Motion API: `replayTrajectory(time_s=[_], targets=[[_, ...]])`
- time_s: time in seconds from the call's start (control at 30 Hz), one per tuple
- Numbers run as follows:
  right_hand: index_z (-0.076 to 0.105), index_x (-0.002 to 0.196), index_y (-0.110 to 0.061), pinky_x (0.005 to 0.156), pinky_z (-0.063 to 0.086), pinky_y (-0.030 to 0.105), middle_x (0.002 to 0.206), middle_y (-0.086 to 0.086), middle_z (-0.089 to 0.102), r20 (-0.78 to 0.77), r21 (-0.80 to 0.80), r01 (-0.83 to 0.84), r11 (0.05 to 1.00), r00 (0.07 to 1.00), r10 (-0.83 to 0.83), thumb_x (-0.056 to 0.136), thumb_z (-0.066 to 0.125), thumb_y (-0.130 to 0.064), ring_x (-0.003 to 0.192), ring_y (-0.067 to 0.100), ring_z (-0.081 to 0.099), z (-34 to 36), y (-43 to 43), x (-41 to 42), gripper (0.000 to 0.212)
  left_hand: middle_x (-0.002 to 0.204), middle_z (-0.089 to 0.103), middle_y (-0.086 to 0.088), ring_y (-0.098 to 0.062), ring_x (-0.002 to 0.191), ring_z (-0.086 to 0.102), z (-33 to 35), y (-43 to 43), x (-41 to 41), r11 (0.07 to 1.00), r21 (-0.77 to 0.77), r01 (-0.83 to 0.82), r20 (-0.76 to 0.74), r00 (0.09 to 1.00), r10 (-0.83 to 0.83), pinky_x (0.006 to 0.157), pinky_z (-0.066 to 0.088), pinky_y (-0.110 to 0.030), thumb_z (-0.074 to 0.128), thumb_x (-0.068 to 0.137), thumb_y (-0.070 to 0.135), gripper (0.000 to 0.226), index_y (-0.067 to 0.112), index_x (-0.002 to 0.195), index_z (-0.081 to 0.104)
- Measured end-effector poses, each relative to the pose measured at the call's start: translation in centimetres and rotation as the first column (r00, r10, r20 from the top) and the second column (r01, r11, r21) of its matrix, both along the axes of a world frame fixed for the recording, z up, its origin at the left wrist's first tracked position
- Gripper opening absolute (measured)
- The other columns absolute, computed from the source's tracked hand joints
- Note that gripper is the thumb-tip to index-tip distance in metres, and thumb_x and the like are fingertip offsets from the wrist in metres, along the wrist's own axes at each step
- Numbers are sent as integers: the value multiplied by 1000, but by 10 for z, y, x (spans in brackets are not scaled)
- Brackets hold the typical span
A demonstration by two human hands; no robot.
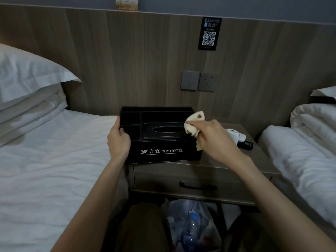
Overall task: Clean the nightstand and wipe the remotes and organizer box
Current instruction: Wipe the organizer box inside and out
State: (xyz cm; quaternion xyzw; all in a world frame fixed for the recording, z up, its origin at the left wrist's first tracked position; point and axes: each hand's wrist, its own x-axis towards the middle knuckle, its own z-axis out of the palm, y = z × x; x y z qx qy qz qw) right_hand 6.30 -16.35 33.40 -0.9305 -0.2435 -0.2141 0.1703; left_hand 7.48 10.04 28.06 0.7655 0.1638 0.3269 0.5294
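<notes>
Organizer box (161,151) (long axis crosswise) gripped at its left end by left hand (118,140); cloth (193,124) bunched in right hand (212,139) over its right end.

Black organizer box (160,151) with white lettering and pale stitching; at its right edge, cream cloth (194,124) with brown spots; beneath, grey-brown woodgrain nightstand (154,180); to its left, white bedding (54,151); above, black sign (210,33) with white QR code.
</notes>
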Motion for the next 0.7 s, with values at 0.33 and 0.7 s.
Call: replayTrajectory(time_s=[0.33,0.7], targets=[[50,137,-17,109,33,42,136,5,56,-48,62,18,998,999,-15,96,45,-4,134,29,35,-35,39,7,43,132,50,8,-3,116,44,-5,5,3,995,-28,96,93,991,-93,82,29,7,31,99,-3,53,18,146,41],[51,139,-18,115,19,30,147,-1,46,-25,131,-277,952,959,282,93,49,3,140,23,27,-45,122,1,51,141,51,2,9,108,56,-10,18,9,977,-76,197,97,977,-189,96,43,-11,33,100,2,50,15,147,39]])
